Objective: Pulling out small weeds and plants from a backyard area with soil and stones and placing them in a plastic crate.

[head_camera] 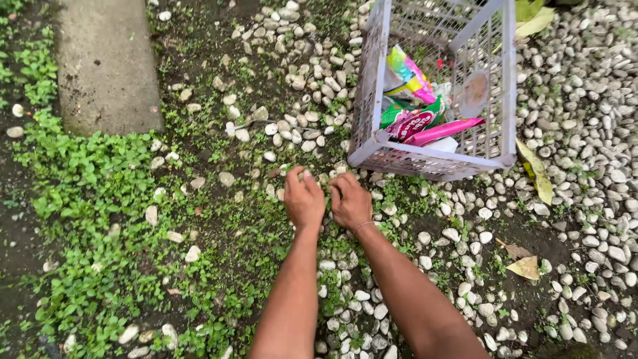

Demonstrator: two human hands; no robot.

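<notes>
Both hands press down on the pebbles (345,312) just before the white basket (432,159). The left hand (304,198) and right hand (350,203) curl their fingers into the stones and weeds; what they grip cannot be told. Inside the basket lie crumpled wrappers (412,100), green, yellow and pink, with a long pink packet (444,131) pointing right.

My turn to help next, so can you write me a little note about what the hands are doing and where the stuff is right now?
Left hand: down on the ground, fingers curled among the white pebbles and small weeds; whether it grips anything cannot be told.
Right hand: beside it, also curled on the ground.
White plastic basket: stands just beyond the hands and holds colourful wrappers.
Done: some wrappers are in the basket.
Left: dry leaves lie on the pebbles.
</notes>
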